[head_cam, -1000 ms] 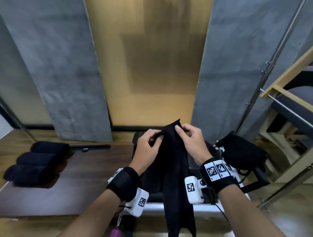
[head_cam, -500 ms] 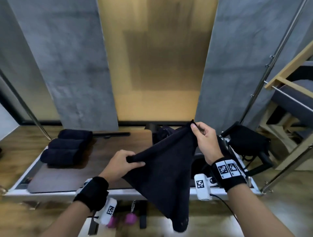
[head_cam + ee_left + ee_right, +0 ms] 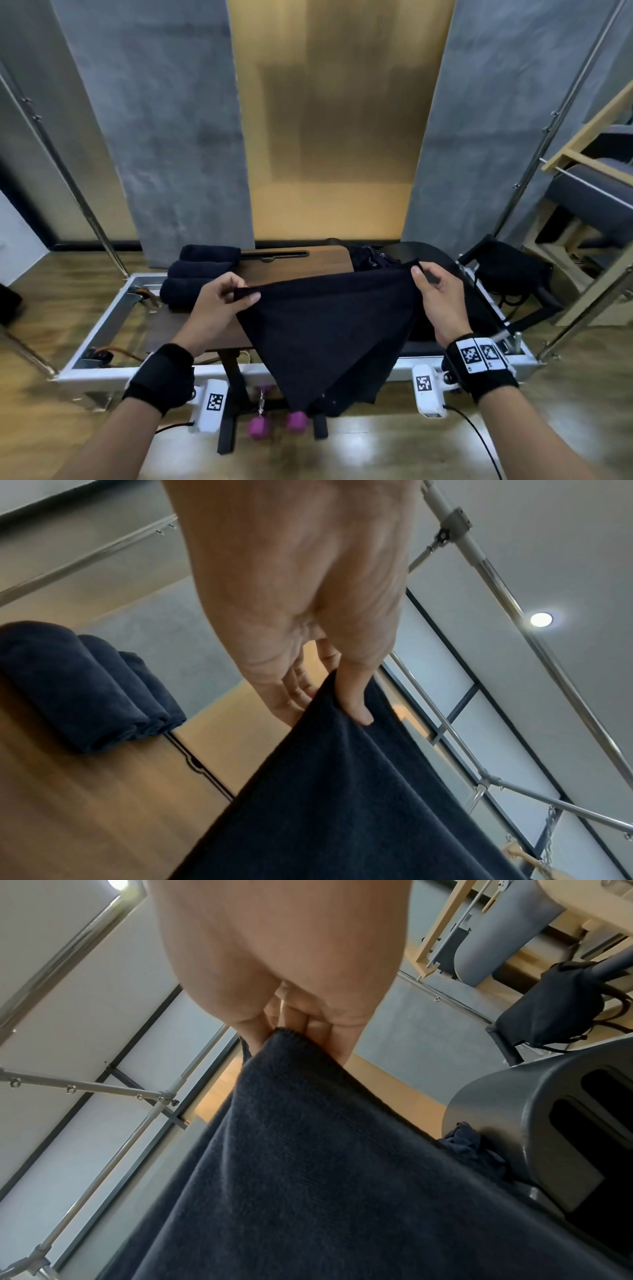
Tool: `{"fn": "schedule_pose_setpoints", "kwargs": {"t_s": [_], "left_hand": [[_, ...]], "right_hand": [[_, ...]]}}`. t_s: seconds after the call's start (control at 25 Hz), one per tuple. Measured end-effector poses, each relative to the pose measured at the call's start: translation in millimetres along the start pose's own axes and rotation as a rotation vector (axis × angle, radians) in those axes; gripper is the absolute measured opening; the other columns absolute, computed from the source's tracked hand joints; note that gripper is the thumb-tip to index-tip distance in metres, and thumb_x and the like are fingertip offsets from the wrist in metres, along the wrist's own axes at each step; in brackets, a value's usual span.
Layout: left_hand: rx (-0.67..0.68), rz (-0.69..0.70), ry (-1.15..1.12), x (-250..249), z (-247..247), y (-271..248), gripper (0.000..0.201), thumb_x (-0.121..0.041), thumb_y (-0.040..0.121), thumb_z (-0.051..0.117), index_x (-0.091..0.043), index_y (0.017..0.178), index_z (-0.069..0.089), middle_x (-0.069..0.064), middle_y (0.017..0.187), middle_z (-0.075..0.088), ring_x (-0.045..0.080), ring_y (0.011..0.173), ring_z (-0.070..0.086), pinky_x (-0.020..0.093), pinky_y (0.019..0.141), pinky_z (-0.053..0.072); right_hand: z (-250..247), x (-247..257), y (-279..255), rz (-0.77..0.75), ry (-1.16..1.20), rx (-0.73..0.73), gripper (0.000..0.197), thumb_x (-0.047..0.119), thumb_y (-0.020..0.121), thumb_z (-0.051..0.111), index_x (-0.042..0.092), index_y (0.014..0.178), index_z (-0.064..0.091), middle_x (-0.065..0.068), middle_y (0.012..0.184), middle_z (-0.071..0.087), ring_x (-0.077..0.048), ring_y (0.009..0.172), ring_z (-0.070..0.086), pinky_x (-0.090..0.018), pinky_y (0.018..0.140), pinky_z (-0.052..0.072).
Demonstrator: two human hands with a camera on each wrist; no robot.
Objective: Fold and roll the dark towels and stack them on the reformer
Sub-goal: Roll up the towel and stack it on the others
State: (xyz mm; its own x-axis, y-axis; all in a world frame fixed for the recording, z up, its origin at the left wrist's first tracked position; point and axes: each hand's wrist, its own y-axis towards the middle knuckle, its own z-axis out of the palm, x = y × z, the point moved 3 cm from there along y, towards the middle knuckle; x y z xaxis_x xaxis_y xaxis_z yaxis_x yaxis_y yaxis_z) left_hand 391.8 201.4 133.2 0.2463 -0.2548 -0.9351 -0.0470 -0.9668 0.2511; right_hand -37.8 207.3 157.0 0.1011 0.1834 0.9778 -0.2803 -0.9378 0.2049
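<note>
Towel point(image 3: 329, 329) corners sit pinched in both hands, the dark cloth stretched between them above the near side of the reformer point(image 3: 113, 308), its top edge taut and its loose lower part hanging to a point over the frame's near rail. On the left hand point(image 3: 215, 308) the thumb point(image 3: 356, 696) presses one corner against the curled fingers behind it, as the left wrist view shows; on the right hand point(image 3: 442, 301) the thumb and bunched fingers point(image 3: 291, 1020) clamp the other hemmed corner, seen plainly in the right wrist view. Both wrists wear black bands carrying white camera units with square printed markers. Beyond the left hand, three rolled towels point(image 3: 202, 274) lie side by side, touching one another, at the far left end of the reformer's brown wooden board point(image 3: 301, 263). Behind the held towel, at the right end of that board, a crumpled heap of dark cloth point(image 3: 370, 260) lies against a grey curved barrel point(image 3: 534, 1123) that rests on the reformer's right half. A dark bag point(image 3: 507, 270) hangs on a stand just past the reformer's right end. Under the near rail, two purple dumbbell ends point(image 3: 277, 425) rest on the wooden floor beside a black support leg.
</note>
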Motion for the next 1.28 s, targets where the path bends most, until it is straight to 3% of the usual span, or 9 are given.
{"fn": "schedule_pose_setpoints", "kwargs": {"t_s": [0.16,0.28,0.4,0.48,0.56,0.64,0.76,0.92,1.28], "left_hand": [[-0.133,-0.017,-0.024,-2,-30,-6,0.023,-0.006,0.079,0.090,-0.026,0.086,0.080,-0.006,0.090,0.080,0.001,0.085,0.072,0.013,0.077,0.054],[-0.226,0.005,-0.027,-6,-46,-5,0.029,-0.003,0.079,0.088,-0.031,0.081,0.083,-0.008,0.081,0.079,-0.001,0.077,0.071,0.012,0.073,0.054],[-0.363,0.011,-0.054,-3,-56,3,0.020,-0.006,0.082,0.088,-0.025,0.085,0.085,-0.002,0.079,0.071,0.005,0.074,0.063,0.024,0.076,0.051],[-0.429,0.005,-0.105,1,-58,12,0.009,-0.010,0.086,0.086,-0.014,0.093,0.084,0.001,0.083,0.072,0.006,0.078,0.064,0.031,0.080,0.052],[-0.440,-0.030,-0.151,6,-55,25,0.014,-0.019,0.092,0.083,-0.007,0.097,0.083,0.000,0.079,0.075,0.006,0.072,0.065,0.026,0.070,0.055],[-0.423,-0.092,-0.181,14,-49,40,0.019,-0.027,0.098,0.076,-0.008,0.098,0.080,0.004,0.067,0.072,0.011,0.051,0.057,0.022,0.048,0.045],[-0.424,-0.201,-0.234,29,-40,69,0.021,-0.030,0.104,0.068,-0.010,0.111,0.073,0.013,0.084,0.080,0.024,0.059,0.075,0.023,0.043,0.049],[-0.497,-0.271,-0.321,66,-26,128,0.022,-0.021,0.105,0.065,-0.001,0.114,0.069,0.017,0.095,0.080,0.029,0.085,0.081,0.032,0.057,0.064],[-0.607,-0.509,-0.269,187,8,254,0.017,-0.008,0.103,0.066,0.008,0.109,0.069,0.023,0.085,0.077,0.031,0.077,0.080,0.027,0.062,0.064]], "right_hand": [[24,15,-11,-0.013,-0.014,0.036,0.016,0.028,0.104,0.064,0.019,0.098,0.076,-0.016,0.095,0.076,-0.019,0.083,0.071,-0.041,0.077,0.058],[39,15,-7,0.002,-0.027,0.015,0.017,0.030,0.103,0.065,0.017,0.096,0.076,-0.018,0.091,0.076,-0.020,0.079,0.069,-0.044,0.073,0.055],[46,10,5,-0.013,-0.096,-0.065,0.015,0.027,0.099,0.069,0.018,0.092,0.078,-0.012,0.087,0.076,-0.022,0.081,0.067,-0.043,0.080,0.056],[53,5,14,-0.020,-0.117,-0.116,0.013,0.026,0.097,0.073,0.018,0.087,0.079,-0.003,0.073,0.067,-0.014,0.069,0.059,-0.036,0.071,0.052],[66,-3,27,0.021,-0.054,-0.114,0.014,0.023,0.098,0.072,0.012,0.094,0.078,-0.002,0.058,0.057,-0.012,0.053,0.048,-0.029,0.053,0.044],[83,-13,42,0.073,0.025,-0.086,0.020,0.022,0.102,0.067,0.002,0.104,0.071,-0.007,0.051,0.057,-0.017,0.042,0.048,-0.027,0.041,0.042],[110,-28,71,0.136,0.110,-0.019,0.018,0.024,0.106,0.059,0.007,0.100,0.064,-0.017,0.075,0.077,-0.028,0.060,0.074,-0.031,0.055,0.059],[146,-70,129,0.270,0.180,-0.026,0.017,0.023,0.106,0.058,0.009,0.100,0.065,-0.020,0.090,0.079,-0.034,0.086,0.079,-0.044,0.081,0.062],[189,-182,242,0.630,0.170,-0.083,0.018,0.012,0.107,0.057,-0.004,0.114,0.061,-0.034,0.096,0.074,-0.044,0.092,0.075,-0.046,0.087,0.060]]}}
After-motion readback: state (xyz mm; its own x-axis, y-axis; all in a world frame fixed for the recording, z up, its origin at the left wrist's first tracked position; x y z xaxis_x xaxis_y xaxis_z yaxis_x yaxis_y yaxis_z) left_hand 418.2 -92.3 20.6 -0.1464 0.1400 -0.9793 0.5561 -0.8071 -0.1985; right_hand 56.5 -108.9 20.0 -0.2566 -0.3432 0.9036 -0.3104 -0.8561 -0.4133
